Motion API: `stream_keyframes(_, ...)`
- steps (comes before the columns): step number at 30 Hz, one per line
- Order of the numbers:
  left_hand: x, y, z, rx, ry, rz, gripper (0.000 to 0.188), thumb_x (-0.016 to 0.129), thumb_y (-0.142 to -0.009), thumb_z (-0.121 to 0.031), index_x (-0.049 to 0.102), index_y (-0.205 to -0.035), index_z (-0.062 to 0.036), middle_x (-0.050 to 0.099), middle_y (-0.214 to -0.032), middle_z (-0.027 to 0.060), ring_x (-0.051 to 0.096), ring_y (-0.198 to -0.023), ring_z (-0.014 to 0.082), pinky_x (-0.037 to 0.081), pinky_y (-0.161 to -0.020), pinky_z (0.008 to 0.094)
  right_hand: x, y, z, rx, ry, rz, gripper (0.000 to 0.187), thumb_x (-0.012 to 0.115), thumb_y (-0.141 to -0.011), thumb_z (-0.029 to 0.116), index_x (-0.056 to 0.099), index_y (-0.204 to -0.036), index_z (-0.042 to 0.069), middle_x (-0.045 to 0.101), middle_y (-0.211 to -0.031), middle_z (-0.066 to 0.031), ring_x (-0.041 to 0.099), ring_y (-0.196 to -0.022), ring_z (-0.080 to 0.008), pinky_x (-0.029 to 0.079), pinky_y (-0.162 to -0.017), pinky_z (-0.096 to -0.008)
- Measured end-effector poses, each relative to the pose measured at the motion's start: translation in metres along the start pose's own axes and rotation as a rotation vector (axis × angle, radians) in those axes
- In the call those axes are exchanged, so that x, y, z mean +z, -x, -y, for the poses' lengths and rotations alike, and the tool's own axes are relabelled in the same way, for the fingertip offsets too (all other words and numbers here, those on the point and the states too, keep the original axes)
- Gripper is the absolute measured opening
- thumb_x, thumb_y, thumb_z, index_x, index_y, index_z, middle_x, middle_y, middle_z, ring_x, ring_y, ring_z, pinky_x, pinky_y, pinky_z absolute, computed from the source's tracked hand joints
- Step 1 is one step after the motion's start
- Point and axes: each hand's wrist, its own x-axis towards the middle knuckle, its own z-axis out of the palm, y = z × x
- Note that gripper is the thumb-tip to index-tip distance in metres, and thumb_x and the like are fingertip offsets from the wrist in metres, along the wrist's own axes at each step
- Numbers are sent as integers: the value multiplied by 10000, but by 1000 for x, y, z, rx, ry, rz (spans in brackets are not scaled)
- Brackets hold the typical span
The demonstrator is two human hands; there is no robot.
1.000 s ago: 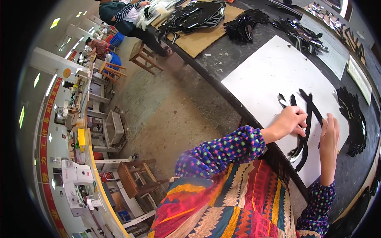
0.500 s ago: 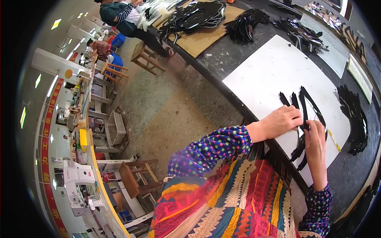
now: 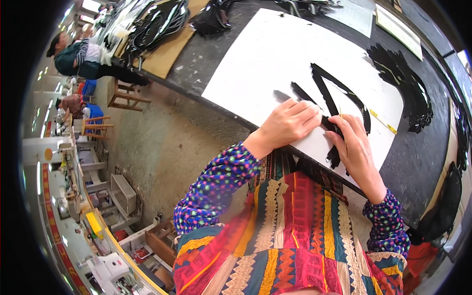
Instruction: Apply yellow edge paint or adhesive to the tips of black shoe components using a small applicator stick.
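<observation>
My left hand [image 3: 290, 123] lies flat on a white board [image 3: 265, 64], pressing down several thin black curved strips [image 3: 339, 91]. My right hand [image 3: 356, 150] rests on the lower ends of the same strips near the board's front edge, fingers closed around a thin stick-like tool [image 3: 342, 132]. The strips fan out from under my fingers toward the far side of the board.
A pile of black cut pieces [image 3: 408, 88] lies right of the board on the dark table [image 3: 432, 157]. More black material [image 3: 157, 24] is heaped at the far end. A seated person [image 3: 83, 59] works there beside wooden stools [image 3: 123, 96]. Shelves and machines line the left wall.
The view has swung closer over the board. Both hands have come together on the near ends of the black strips; the left hand now lies flatter on them.
</observation>
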Motion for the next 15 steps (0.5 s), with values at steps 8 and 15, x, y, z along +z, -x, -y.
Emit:
stream_keyframes(8,-12,12,-5,14,10,30,190,700,-812,-85,669,-995,-46,662,-1068,66,656,-971,214,540,-807,325,-10,-2,6,21,13,53,219,703,-879,49,640,-1083,0,611,-1025,-153,587,-965,-334,498,-836,-414)
stream_keyframes(15,-10,22,-12,-53,-9,18,163,685,-791,-90,668,-948,-51,660,-1063,68,644,-988,210,512,-835,331,-10,-7,10,173,-97,90,235,725,-869,83,639,-1071,0,621,-990,-133,593,-950,-324,491,-829,-407)
